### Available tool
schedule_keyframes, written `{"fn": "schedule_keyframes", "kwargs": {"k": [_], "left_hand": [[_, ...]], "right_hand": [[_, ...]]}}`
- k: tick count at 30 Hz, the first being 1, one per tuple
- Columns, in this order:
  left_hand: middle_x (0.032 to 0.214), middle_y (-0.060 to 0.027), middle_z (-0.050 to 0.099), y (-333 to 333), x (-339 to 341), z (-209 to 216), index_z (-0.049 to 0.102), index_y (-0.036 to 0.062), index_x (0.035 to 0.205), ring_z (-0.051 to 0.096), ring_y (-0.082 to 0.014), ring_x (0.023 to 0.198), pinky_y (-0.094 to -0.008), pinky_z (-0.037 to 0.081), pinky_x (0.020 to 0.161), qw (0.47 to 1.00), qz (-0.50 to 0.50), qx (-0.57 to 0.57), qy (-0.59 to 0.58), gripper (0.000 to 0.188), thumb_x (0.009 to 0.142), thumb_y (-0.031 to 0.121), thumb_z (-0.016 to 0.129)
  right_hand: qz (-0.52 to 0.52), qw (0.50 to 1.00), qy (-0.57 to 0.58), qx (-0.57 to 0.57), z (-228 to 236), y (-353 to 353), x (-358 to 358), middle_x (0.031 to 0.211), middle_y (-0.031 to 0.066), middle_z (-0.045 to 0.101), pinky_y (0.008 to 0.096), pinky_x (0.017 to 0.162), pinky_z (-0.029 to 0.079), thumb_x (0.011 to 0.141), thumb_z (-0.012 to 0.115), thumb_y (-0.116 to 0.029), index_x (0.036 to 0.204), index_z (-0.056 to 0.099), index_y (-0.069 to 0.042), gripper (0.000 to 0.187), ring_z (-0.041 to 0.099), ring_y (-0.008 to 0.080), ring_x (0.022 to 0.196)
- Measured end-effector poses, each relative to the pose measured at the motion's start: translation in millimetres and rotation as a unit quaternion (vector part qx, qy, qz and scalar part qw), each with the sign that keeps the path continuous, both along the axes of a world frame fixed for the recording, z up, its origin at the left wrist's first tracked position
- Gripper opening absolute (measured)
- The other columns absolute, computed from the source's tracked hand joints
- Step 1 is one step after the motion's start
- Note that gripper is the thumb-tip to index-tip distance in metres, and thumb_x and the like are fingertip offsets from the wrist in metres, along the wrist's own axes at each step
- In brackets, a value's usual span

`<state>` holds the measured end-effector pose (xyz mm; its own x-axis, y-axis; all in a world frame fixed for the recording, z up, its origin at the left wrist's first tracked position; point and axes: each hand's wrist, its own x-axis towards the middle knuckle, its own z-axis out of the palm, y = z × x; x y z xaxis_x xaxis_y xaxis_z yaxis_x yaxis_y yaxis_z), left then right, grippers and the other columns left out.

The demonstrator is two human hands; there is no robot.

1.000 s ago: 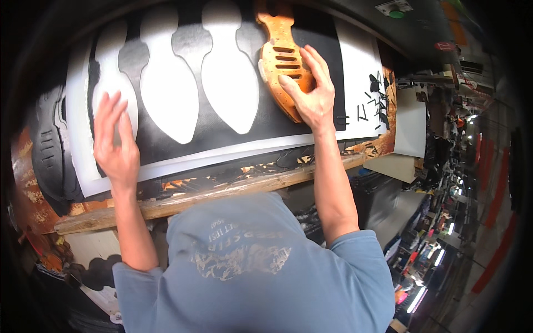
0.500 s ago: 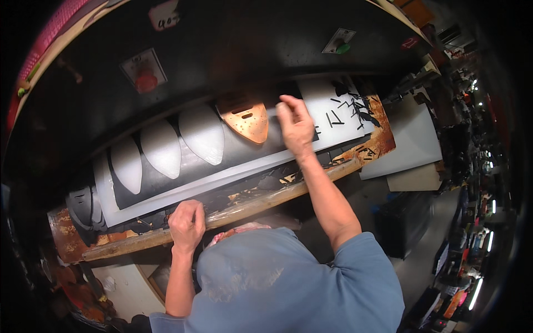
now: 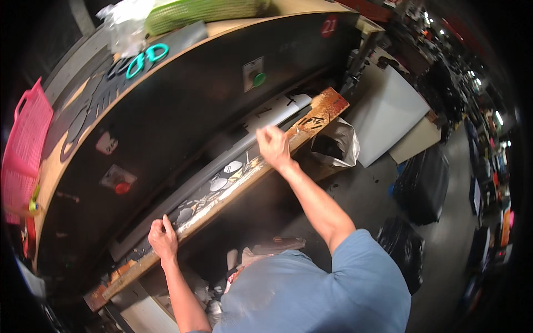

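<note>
A long dark sheet (image 3: 202, 176) lies low under the overhanging black machine front. My right hand (image 3: 273, 149) is closed on its near edge, right of centre. Further left, my left hand (image 3: 163, 238) is closed at the same edge, thumb and finger pinched together. Beyond my right hand, part of a white board (image 3: 280, 110) shows, with black strips on it. Between the hands, off-cuts and white pieces (image 3: 233, 166) litter the ledge. The rest of the sheet is hidden beneath the machine.
Above are a green button (image 3: 259, 79) and a red button (image 3: 122, 187). Teal-handled scissors (image 3: 147, 60), a green basket (image 3: 205, 15) and a pink basket (image 3: 26, 150) stand on top. A wooden rail (image 3: 214, 210) edges the ledge. At right are an open bag (image 3: 347, 141) and black bags (image 3: 422, 186).
My view has turned and shifted. My right hand has come down from beside the copper-coloured template to the sheet's edge. My left hand now meets that edge. The template and white shapes are out of sight.
</note>
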<state>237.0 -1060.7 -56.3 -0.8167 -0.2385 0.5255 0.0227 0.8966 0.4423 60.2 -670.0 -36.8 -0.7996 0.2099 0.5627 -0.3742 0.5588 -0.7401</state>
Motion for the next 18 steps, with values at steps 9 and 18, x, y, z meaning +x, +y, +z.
{"fn": "schedule_keyframes", "kwargs": {"k": [9,18], "left_hand": [[0.070,-0.0187,0.060,3.4,-0.1,1.6,0.058,-0.0025,0.076,0.057,-0.0336,0.060,-0.0437,0.047,0.062,0.999,-0.010,0.038,-0.012,0.036,0.103,0.017,0.071],[0.067,-0.0176,0.057,0.4,-2.1,-14.0,0.057,-0.0015,0.074,0.054,-0.0296,0.059,-0.0441,0.045,0.061,1.000,0.002,-0.007,-0.012,0.042,0.105,0.024,0.070]], "right_hand": [[-0.027,0.986,0.097,0.130,-31.2,5.9,25.9,0.069,0.0111,0.060,0.0470,0.066,0.049,0.087,0.073,-0.017,0.067,0.056,-0.009,0.027,0.063,0.0362,0.067],[-0.046,0.986,0.077,0.137,-46.6,5.0,24.1,0.073,0.0075,0.065,0.0431,0.072,0.052,0.087,0.069,-0.021,0.067,0.062,-0.012,0.023,0.067,0.0302,0.074]]}}
